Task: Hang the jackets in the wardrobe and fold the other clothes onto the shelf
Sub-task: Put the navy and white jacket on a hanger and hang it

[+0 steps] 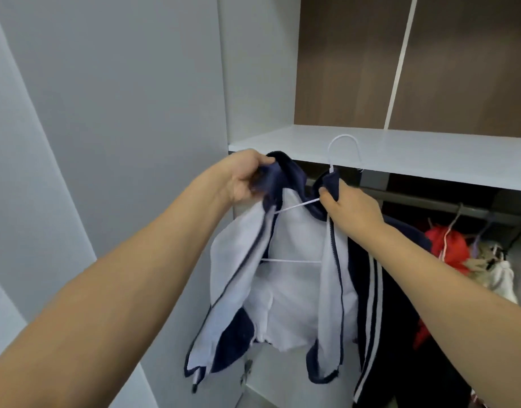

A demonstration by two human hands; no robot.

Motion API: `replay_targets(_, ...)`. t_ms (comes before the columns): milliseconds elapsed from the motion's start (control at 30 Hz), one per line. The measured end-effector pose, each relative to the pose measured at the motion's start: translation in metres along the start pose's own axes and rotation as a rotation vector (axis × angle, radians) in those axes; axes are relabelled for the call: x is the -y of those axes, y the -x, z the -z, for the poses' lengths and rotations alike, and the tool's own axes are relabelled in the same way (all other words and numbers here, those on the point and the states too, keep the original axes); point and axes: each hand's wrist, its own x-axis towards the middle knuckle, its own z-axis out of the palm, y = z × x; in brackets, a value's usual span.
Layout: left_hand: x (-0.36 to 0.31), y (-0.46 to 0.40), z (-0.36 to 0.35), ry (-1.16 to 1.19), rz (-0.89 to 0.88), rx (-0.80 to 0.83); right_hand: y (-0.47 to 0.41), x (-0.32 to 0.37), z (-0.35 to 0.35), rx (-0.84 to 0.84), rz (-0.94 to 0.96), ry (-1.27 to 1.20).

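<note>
A navy jacket with white lining (285, 293) hangs open on a white wire hanger (343, 144), held up in front of the wardrobe. My left hand (244, 176) grips the left side of the navy collar. My right hand (349, 209) pinches the right collar edge together with the hanger's neck. The hanger's hook stands in front of the white shelf (415, 154), above the dark rail (447, 203); the hook is not on the rail. A navy sleeve with white stripes (371, 313) drops to the right.
Further right on the rail hang a red garment (447, 245) and a white one (502, 278) on hangers. The white wardrobe side panel (253, 69) stands just left of the jacket. Brown back panels (459, 60) rise behind the shelf.
</note>
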Motion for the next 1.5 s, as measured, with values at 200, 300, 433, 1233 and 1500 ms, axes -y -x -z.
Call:
replay_targets(200, -0.021, 0.006, -0.005, -0.171, -0.093, -0.002, -0.005, -0.011, 0.020, -0.279, 0.016, -0.037)
replay_targets(300, -0.029, 0.008, 0.033, -0.379, -0.031, -0.033, -0.009, -0.030, 0.034, -0.393, -0.042, -0.017)
replay_targets(433, -0.017, 0.006, 0.046, -0.337, 0.033, 0.149, -0.016, -0.019, 0.037, -0.424, 0.028, 0.025)
replay_targets(1233, -0.021, -0.001, -0.063, 0.094, -0.046, 0.134, -0.001, -0.015, 0.030, -0.079, -0.101, -0.226)
replay_targets(1500, -0.039, -0.009, -0.068, -0.182, -0.100, -0.021, -0.008, 0.005, 0.047, -0.101, 0.050, -0.153)
